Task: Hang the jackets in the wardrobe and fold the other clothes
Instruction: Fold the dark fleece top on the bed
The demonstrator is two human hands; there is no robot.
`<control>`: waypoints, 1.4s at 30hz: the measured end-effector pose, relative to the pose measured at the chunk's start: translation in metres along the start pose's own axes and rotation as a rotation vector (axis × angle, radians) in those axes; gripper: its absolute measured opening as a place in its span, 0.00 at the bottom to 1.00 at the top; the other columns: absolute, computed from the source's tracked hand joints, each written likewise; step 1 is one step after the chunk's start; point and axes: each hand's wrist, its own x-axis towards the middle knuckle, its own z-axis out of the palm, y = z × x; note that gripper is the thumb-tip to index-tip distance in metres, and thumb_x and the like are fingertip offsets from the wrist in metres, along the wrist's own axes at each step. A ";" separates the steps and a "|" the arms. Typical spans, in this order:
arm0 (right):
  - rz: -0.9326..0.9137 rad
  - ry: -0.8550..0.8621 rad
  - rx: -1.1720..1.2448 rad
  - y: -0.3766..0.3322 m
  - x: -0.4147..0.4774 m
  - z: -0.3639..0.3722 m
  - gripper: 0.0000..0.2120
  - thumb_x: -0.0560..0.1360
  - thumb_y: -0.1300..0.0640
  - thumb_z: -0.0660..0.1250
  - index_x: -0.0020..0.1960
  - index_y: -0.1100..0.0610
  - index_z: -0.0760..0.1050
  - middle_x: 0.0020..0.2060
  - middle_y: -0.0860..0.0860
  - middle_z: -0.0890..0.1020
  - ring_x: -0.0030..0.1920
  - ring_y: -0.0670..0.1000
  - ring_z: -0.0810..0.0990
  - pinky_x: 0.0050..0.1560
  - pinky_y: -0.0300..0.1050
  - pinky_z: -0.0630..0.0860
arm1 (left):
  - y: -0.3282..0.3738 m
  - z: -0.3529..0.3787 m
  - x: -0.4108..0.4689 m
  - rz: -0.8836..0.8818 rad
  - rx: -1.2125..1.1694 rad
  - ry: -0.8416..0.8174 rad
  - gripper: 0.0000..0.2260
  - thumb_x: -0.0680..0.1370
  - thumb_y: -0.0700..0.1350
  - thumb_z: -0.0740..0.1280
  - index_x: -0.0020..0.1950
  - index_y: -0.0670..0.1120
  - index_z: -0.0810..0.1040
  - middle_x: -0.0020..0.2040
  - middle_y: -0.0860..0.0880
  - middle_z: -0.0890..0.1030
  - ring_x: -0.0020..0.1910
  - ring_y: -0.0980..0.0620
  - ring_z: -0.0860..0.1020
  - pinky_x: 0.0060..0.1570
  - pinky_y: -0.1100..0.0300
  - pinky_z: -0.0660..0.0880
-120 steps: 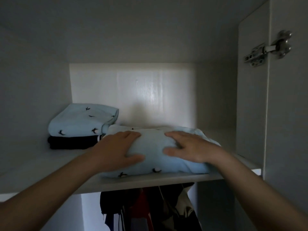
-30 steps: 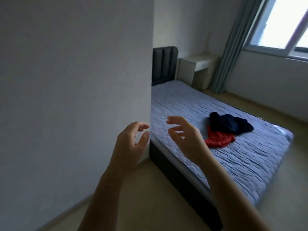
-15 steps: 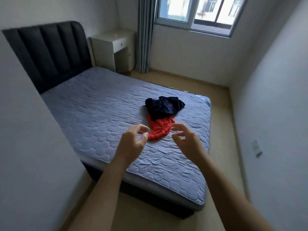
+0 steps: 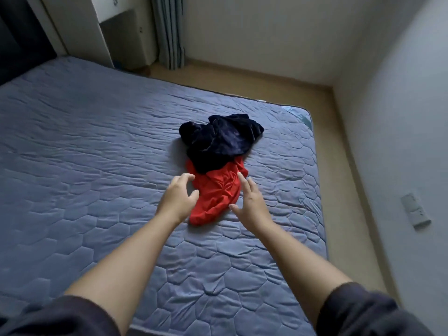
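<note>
A crumpled red garment [image 4: 218, 192] lies on the blue quilted mattress [image 4: 97, 166], with a crumpled dark navy garment [image 4: 220, 139] partly on top of its far end. My left hand [image 4: 178, 198] hovers at the red garment's left edge, fingers loosely curled and holding nothing. My right hand [image 4: 251, 200] reaches in from the right side of the same garment, fingers spread and straight, also holding nothing. Whether either hand touches the cloth I cannot tell.
A white bedside cabinet [image 4: 116, 32] and a grey-green curtain [image 4: 169, 32] stand beyond the bed's far side. Tan floor [image 4: 266, 81] runs around the bed to the white wall on the right, which carries a wall socket [image 4: 415, 212]. The dark headboard [image 4: 17, 40] is at top left.
Earlier both hands pressed a folded light blue garment on the wardrobe shelf. Since then the view has turned to the bed and both empty hands have moved forward, down to the red garment.
</note>
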 end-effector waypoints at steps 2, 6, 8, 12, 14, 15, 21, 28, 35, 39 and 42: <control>0.034 0.028 -0.011 0.027 0.043 0.042 0.45 0.72 0.54 0.72 0.78 0.43 0.47 0.77 0.55 0.51 0.75 0.56 0.56 0.72 0.49 0.59 | -0.030 0.033 0.051 0.011 0.029 -0.012 0.20 0.75 0.43 0.67 0.67 0.45 0.71 0.63 0.42 0.73 0.62 0.44 0.73 0.62 0.53 0.69; 0.116 -0.010 -0.035 0.083 0.108 0.123 0.49 0.69 0.52 0.75 0.77 0.40 0.44 0.77 0.56 0.46 0.76 0.57 0.52 0.74 0.49 0.57 | -0.095 0.095 0.132 0.011 0.143 -0.052 0.22 0.75 0.45 0.67 0.68 0.47 0.69 0.65 0.44 0.71 0.63 0.43 0.72 0.63 0.50 0.69; 0.154 -0.041 -0.041 0.107 0.132 0.158 0.51 0.68 0.50 0.76 0.76 0.37 0.42 0.77 0.56 0.43 0.76 0.59 0.51 0.74 0.49 0.57 | -0.125 0.125 0.164 0.025 0.178 -0.083 0.22 0.76 0.45 0.67 0.68 0.47 0.69 0.66 0.44 0.71 0.64 0.44 0.71 0.64 0.49 0.68; 0.249 -0.145 -0.019 0.147 0.172 0.218 0.53 0.68 0.51 0.77 0.75 0.34 0.40 0.77 0.53 0.37 0.76 0.65 0.46 0.73 0.56 0.58 | -0.171 0.173 0.211 0.079 0.193 -0.108 0.23 0.75 0.44 0.67 0.69 0.48 0.69 0.69 0.44 0.67 0.68 0.45 0.68 0.67 0.47 0.66; 0.296 -0.239 -0.034 0.165 0.181 0.246 0.54 0.68 0.52 0.76 0.75 0.35 0.39 0.76 0.55 0.34 0.75 0.69 0.45 0.73 0.58 0.57 | -0.187 0.189 0.232 0.107 0.224 -0.101 0.24 0.75 0.44 0.67 0.71 0.48 0.67 0.73 0.43 0.63 0.71 0.45 0.63 0.70 0.48 0.63; 0.309 -0.287 -0.067 0.172 0.183 0.261 0.54 0.69 0.52 0.76 0.76 0.37 0.38 0.76 0.58 0.34 0.75 0.69 0.45 0.74 0.59 0.55 | -0.193 0.195 0.243 0.114 0.238 -0.095 0.25 0.75 0.44 0.67 0.72 0.49 0.67 0.74 0.43 0.60 0.73 0.45 0.61 0.70 0.48 0.62; 0.459 -0.375 -0.243 0.176 0.209 0.305 0.42 0.76 0.56 0.69 0.74 0.32 0.45 0.76 0.52 0.32 0.74 0.71 0.40 0.67 0.71 0.60 | -0.191 0.222 0.314 0.144 0.314 0.009 0.25 0.75 0.43 0.66 0.72 0.54 0.67 0.78 0.42 0.49 0.75 0.41 0.54 0.69 0.46 0.61; 0.480 -0.333 -0.332 0.173 0.211 0.311 0.36 0.80 0.63 0.57 0.73 0.31 0.46 0.76 0.51 0.34 0.73 0.71 0.41 0.65 0.71 0.62 | -0.172 0.236 0.367 0.248 0.598 -0.050 0.21 0.77 0.48 0.64 0.70 0.58 0.70 0.79 0.42 0.44 0.77 0.42 0.40 0.73 0.45 0.47; 0.465 -0.332 -0.349 0.177 0.213 0.316 0.39 0.79 0.64 0.59 0.73 0.30 0.44 0.76 0.52 0.33 0.73 0.71 0.40 0.64 0.72 0.62 | -0.157 0.223 0.373 0.340 0.119 0.109 0.09 0.78 0.40 0.63 0.51 0.45 0.83 0.51 0.48 0.82 0.51 0.50 0.78 0.55 0.65 0.68; 0.427 -0.385 -0.258 0.177 0.214 0.299 0.41 0.76 0.62 0.65 0.74 0.33 0.46 0.76 0.53 0.35 0.74 0.71 0.40 0.66 0.73 0.60 | -0.140 0.220 0.322 0.125 -0.262 0.120 0.04 0.77 0.39 0.62 0.47 0.47 0.74 0.38 0.56 0.74 0.42 0.53 0.72 0.41 0.68 0.63; 0.304 -0.416 -0.034 0.182 0.201 0.263 0.39 0.73 0.59 0.70 0.78 0.47 0.53 0.77 0.57 0.54 0.74 0.59 0.59 0.72 0.53 0.62 | -0.152 0.209 0.264 -0.128 -0.342 -0.054 0.09 0.75 0.47 0.68 0.52 0.47 0.72 0.45 0.51 0.77 0.48 0.49 0.75 0.48 0.61 0.69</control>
